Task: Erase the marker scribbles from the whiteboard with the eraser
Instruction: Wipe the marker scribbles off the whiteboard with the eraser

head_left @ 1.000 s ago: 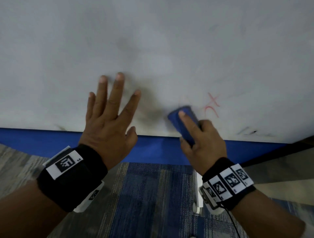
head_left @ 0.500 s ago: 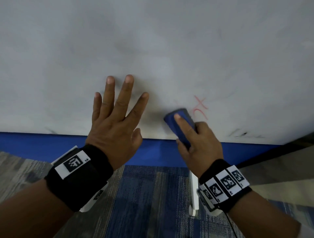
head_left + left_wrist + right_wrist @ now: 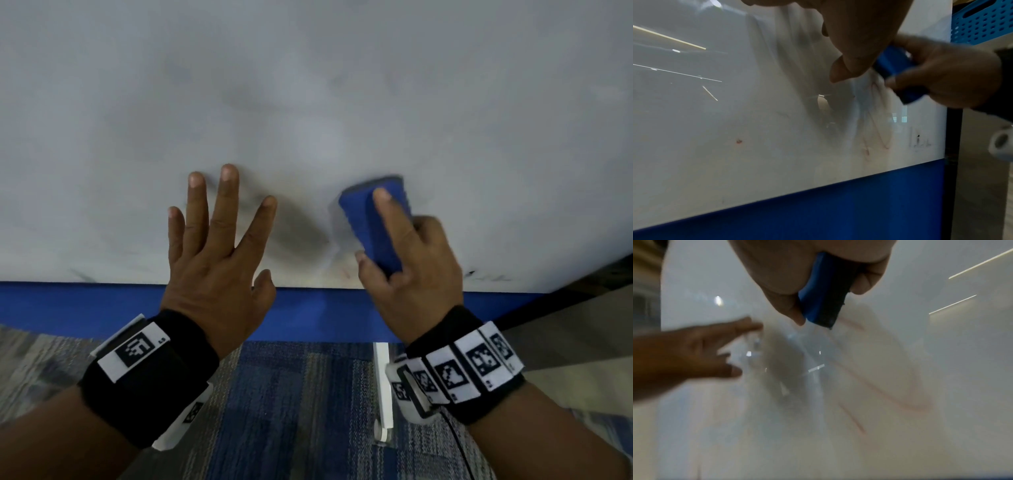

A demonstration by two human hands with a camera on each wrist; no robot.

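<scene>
A blue eraser (image 3: 375, 222) is pressing against the lower whiteboard (image 3: 308, 102), held in the right hand (image 3: 411, 260)'s grip above faint red smears (image 3: 900, 399). The left hand (image 3: 215, 253) is lying spread flat beside it; a blue band (image 3: 85, 305) and striped carpet (image 3: 291, 411) are showing below.

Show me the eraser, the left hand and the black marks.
eraser (image 3: 363, 219), head view, on its blue back.
left hand (image 3: 214, 260), head view, on the back of the hand.
black marks (image 3: 919, 142), left wrist view, on the strokes.

left hand (image 3: 219, 253) beside eraser (image 3: 373, 222), whiteboard (image 3: 308, 85) above bare
</scene>
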